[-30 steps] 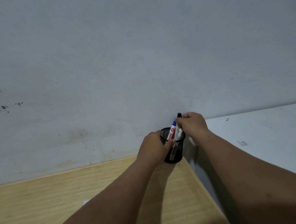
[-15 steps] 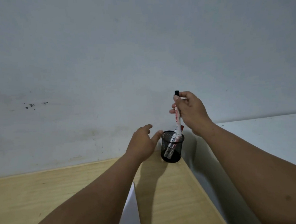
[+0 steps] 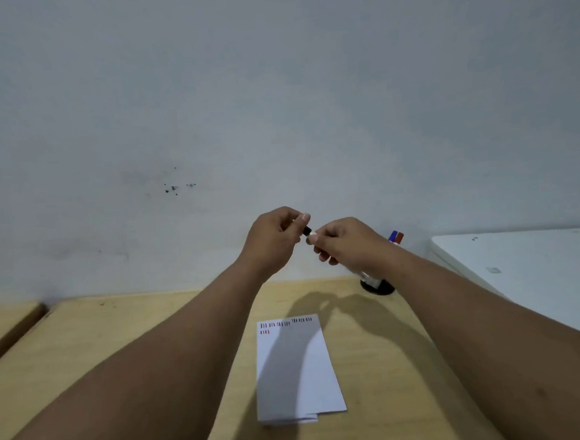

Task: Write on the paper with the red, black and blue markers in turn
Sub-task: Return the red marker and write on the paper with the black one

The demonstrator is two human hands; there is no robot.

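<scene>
I hold the black marker (image 3: 307, 232) between both hands, raised above the wooden desk (image 3: 118, 335). My left hand (image 3: 276, 238) pinches its black cap end and my right hand (image 3: 348, 241) grips the white barrel, which is mostly hidden. A folded white paper (image 3: 296, 374) lies on the desk below my hands, with short red, black and blue strokes along its top edge. Behind my right wrist stands the black mesh pen cup (image 3: 377, 284), largely hidden, with the blue marker (image 3: 393, 236) and the red marker (image 3: 400, 237) sticking out of it.
A grey wall (image 3: 273, 100) rises right behind the desk. A white surface (image 3: 525, 272) adjoins the desk on the right, slightly higher. A dark gap (image 3: 11, 332) splits the desk at the far left.
My right hand lifted the black marker out of the cup and carried it left. My left hand left the cup and closed on the marker's cap. The view tilted down, showing the paper.
</scene>
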